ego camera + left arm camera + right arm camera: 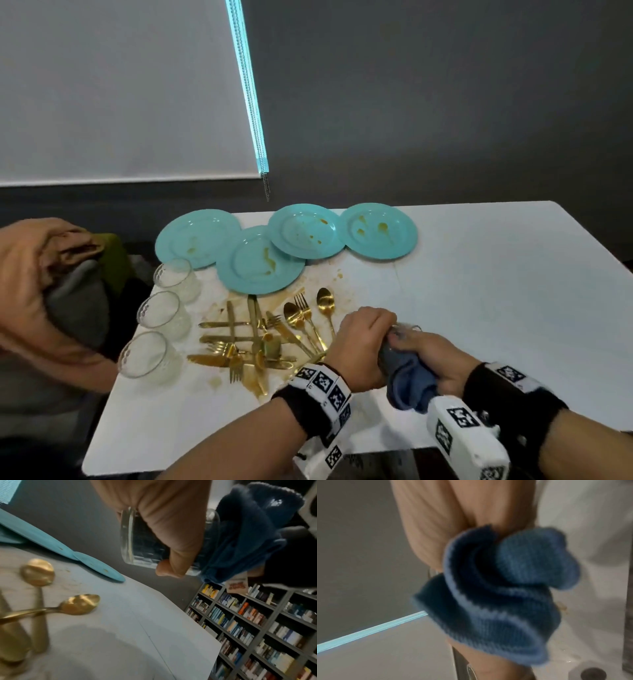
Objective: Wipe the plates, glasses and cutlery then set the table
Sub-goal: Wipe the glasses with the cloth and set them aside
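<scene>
My left hand (363, 344) grips a clear glass (137, 540), held on its side above the white table (479, 291). My right hand (436, 359) holds a blue cloth (409, 382) bunched at the glass's mouth, with part of it pushed inside. In the right wrist view the blue cloth (496, 595) hides most of the glass. Several teal plates (260, 263) with orange stains lie overlapping at the back of the table. Three more glasses (164, 313) stand in a row at the left edge. A heap of gold cutlery (260, 335) lies on smeared sauce just left of my hands.
A bundle of orange and grey fabric (51, 284) sits off the table's left side. A window blind with hanging cords (263, 171) is on the wall behind. Bookshelves (257, 622) stand past the table's far right end.
</scene>
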### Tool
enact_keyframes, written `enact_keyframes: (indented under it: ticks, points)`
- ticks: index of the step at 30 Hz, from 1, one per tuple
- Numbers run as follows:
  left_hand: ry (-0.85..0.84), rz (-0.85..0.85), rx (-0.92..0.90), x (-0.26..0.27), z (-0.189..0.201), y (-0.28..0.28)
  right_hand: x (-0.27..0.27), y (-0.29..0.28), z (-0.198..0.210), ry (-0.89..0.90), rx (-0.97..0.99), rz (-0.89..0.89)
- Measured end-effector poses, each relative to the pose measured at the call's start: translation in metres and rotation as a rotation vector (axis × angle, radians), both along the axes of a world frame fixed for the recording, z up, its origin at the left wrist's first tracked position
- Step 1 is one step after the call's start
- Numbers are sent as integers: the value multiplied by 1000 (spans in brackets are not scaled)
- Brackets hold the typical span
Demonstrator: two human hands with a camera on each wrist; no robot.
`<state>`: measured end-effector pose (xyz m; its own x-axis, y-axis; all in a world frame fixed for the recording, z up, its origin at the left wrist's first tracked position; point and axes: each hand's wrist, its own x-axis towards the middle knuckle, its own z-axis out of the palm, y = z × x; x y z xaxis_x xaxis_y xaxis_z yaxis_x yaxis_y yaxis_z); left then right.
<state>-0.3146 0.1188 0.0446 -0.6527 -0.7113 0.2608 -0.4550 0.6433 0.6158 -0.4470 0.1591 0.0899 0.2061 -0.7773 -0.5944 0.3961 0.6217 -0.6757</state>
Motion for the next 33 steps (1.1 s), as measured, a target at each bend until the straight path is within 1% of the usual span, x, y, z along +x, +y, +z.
enact_keyframes:
  ticks: [1, 2, 3, 4, 5, 6, 7, 8, 9, 10, 11, 12, 13, 14, 15, 16, 17, 18, 19, 20, 21, 23, 25, 26, 27, 28, 29, 30, 31, 33]
  points:
    - [-2, -3, -3, 9, 1, 3, 9, 2, 2, -6, -21, 47]
    - [-39, -27, 28, 19, 4, 5, 16, 6, -2, 121, -93, 164]
    - [-87, -57, 66, 29, 7, 7, 21, 7, -1, 377, -205, 351]
    - [-143, -87, 124, 38, 11, 12, 27, 10, -5, 688, -338, 601]
    - [-192, -111, 179, 45, 12, 16, 33, 12, -7, 892, -381, 800]
    - [-228, -129, 211, 51, 14, 22, 39, 15, -12, 1025, -393, 918]
    - [-255, -144, 215, 55, 16, 24, 47, 19, -13, 1055, -361, 970]
    - [-277, -156, 201, 59, 19, 25, 53, 21, -17, 1087, -377, 971]
    - [-294, -158, 176, 63, 20, 25, 62, 26, -14, 1158, -342, 1013]
    - [-308, -153, 150, 67, 22, 25, 65, 26, -16, 1257, -355, 1063]
    - [-311, -146, 126, 70, 23, 25, 67, 25, -20, 1304, -315, 1049]
    - [-301, -129, 102, 73, 23, 26, 68, 25, -24, 1317, -338, 1009]
    - [-285, -109, 82, 76, 23, 28, 72, 21, -19, 1240, -339, 931]
    - [-269, -93, 64, 79, 24, 31, 75, 22, -13, 1192, -364, 923]
    - [-250, -84, 36, 81, 24, 33, 80, 21, -3, 1112, -368, 871]
    - [-236, -77, 2, 83, 23, 34, 82, 20, -2, 1032, -394, 830]
    - [-219, -68, -31, 85, 21, 33, 86, 19, 4, 899, -422, 799]
    - [-208, -62, -52, 87, 20, 32, 85, 20, 8, 828, -463, 714]
    - [-203, -60, -65, 88, 20, 31, 87, 23, 12, 795, -472, 658]
    - [-219, -68, -43, 89, 22, 30, 88, 25, 13, 828, -502, 677]
    - [-237, -76, -5, 91, 24, 30, 89, 28, 14, 924, -508, 751]
    - [-292, -116, 116, 94, 27, 29, 90, 30, 10, 1183, -522, 956]
    - [-315, -140, 198, 95, 26, 28, 96, 38, 12, 1314, -493, 1093]
    - [-308, -133, 209, 95, 26, 29, 97, 39, 10, 1326, -492, 1093]
    - [-297, -114, 190, 96, 25, 29, 98, 38, 7, 1323, -504, 1041]
    - [-287, -85, 142, 96, 23, 28, 99, 38, 7, 1302, -472, 955]
    - [-268, -56, 76, 97, 22, 29, 101, 37, 8, 1250, -463, 837]
    - [-232, -29, 13, 97, 19, 30, 102, 35, 10, 1142, -432, 688]
    - [-174, 0, -37, 98, 16, 32, 103, 34, 10, 939, -385, 548]
    - [-48, 72, -48, 98, 8, 32, 106, 32, 16, 387, -183, 204]
